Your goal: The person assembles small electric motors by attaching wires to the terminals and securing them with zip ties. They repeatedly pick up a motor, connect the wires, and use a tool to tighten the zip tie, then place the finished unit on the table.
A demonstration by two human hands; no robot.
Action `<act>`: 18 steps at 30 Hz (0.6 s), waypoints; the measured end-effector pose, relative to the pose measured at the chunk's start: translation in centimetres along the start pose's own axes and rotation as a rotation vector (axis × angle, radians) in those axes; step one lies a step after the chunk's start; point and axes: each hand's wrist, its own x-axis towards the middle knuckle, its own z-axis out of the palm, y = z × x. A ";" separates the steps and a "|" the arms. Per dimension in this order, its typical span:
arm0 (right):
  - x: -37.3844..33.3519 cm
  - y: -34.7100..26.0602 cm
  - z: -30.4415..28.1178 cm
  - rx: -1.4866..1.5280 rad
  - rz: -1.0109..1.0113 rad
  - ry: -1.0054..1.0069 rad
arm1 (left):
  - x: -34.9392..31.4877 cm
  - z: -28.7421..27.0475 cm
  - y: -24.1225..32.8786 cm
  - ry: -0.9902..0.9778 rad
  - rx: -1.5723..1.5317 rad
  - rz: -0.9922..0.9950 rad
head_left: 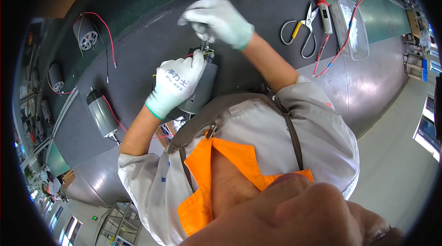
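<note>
One grey motor (208, 82) sits by tabletop's (262, 6) near edge, wired end (210, 52) toward far edge. Left gloved hand (177, 79) lies over motor, fingers (198, 59) near wired end; whether gripping, cannot tell. Right gloved hand (218, 21) curls around small metal tool (200, 28). Scissors (309, 24) lie toward right edge.

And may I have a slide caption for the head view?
Gloved hands at a gray motor, scissors lying to the right.

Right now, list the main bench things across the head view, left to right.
Silver motor with black end, motor at the left grip, scissors, red and grey tool, clear tray.
</note>
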 end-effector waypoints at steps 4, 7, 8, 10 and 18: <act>-6.6 1.9 -8.9 -1.368 -0.416 0.803 | 0.3 -1.4 0.1 0.051 -0.162 -0.136; -12.6 4.2 -12.4 -1.744 0.210 1.027 | 2.1 -1.9 -0.4 0.077 -0.171 -0.120; -14.2 7.1 -13.3 -1.823 0.196 1.074 | 3.0 -1.6 -1.1 0.069 -0.198 -0.078; -16.3 10.2 -13.0 -1.808 0.157 0.946 | 4.2 -0.1 -2.3 0.045 -0.369 -0.044; -23.7 9.0 -8.9 -1.538 0.280 0.666 | 4.5 -0.6 -4.6 -0.068 -1.733 -0.516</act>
